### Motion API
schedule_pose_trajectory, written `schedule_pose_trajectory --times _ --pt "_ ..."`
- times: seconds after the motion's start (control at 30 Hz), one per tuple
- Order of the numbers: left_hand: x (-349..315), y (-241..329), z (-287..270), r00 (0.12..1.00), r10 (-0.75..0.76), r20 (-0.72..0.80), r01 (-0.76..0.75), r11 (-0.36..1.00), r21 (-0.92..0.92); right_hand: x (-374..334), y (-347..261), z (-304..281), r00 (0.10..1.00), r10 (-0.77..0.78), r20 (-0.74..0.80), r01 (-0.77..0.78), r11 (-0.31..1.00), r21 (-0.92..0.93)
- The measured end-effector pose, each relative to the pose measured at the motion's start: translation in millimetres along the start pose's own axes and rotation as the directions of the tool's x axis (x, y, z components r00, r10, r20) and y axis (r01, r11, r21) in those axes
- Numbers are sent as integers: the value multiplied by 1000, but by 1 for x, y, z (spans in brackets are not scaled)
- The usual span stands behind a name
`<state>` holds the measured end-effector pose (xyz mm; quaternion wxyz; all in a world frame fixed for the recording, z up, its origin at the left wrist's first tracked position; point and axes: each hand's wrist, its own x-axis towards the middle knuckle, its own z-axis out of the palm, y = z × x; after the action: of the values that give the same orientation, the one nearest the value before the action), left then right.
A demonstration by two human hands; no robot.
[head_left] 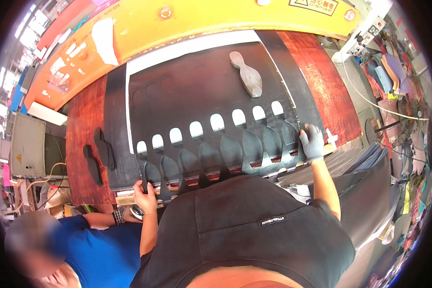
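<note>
A large black sheet [187, 86] lies before me, with a row of several sole-shaped cutouts along its near side. My bare left hand [146, 197] is at the sheet's near left corner, thumb and fingers closed on its cut edge. Over at the right edge, my gloved right hand [313, 143] rests with fingers apart and slightly bent, beside the last cutout. A sole-shaped cutting die [248, 76] sits on the uncut part of the sheet, toward the far right. White backing shows through the rounded far ends of the cutouts.
A yellow machine beam [187, 18] spans the far side. Two black sole-shaped pieces [92, 164] lie on the red-brown board [81, 129] at left. Dark sheets [355, 165] are stacked at right. A person in a blue shirt [103, 245] is close on my left.
</note>
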<state>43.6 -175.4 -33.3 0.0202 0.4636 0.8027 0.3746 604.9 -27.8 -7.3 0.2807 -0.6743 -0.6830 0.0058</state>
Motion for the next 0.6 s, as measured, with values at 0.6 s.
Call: schedule_pose_trajectory --times 0.6 --pt "88 -37 103 999 36 -30 -34 998 57 79 16 94 947 17 -319 85 949 303"
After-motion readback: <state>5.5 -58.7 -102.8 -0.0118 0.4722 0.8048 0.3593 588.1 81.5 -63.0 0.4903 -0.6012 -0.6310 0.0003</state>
